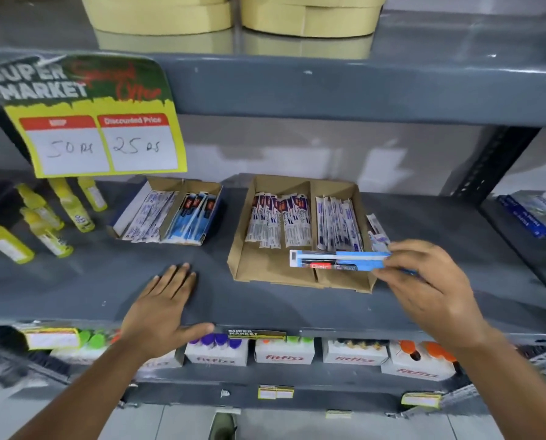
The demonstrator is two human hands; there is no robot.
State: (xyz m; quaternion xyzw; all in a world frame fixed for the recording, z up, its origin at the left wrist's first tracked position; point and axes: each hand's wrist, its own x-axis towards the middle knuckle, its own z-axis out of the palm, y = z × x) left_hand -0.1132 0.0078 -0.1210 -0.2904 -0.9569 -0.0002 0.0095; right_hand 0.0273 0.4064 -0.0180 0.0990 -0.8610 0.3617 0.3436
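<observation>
Blue flat plastic pack [335, 260], one end pinched by the right hand [424, 281], lies level across the front edge of the right cardboard tray [265, 271], 2 compartments, like the left cardboard tray [170, 184]; left hand [164, 300] flat, fingers straight, on the bare grey shelf [106, 281].

Middle shelf, left to right

The dark grey metal shelf [100, 281] has a cluster of small yellow plastic bottles [43, 223] at its left end. Next comes a small open cardboard tray with a blue side [170, 184], and a bit apart on the right a bigger brown cardboard tray with two compartments [265, 274]. Both trays are full of long packets. A few loose white packets [378, 231] lie just beside the big tray's right wall. The left hand [164, 300] rests flat on the bare front part, thumb at the shelf's edge.
</observation>
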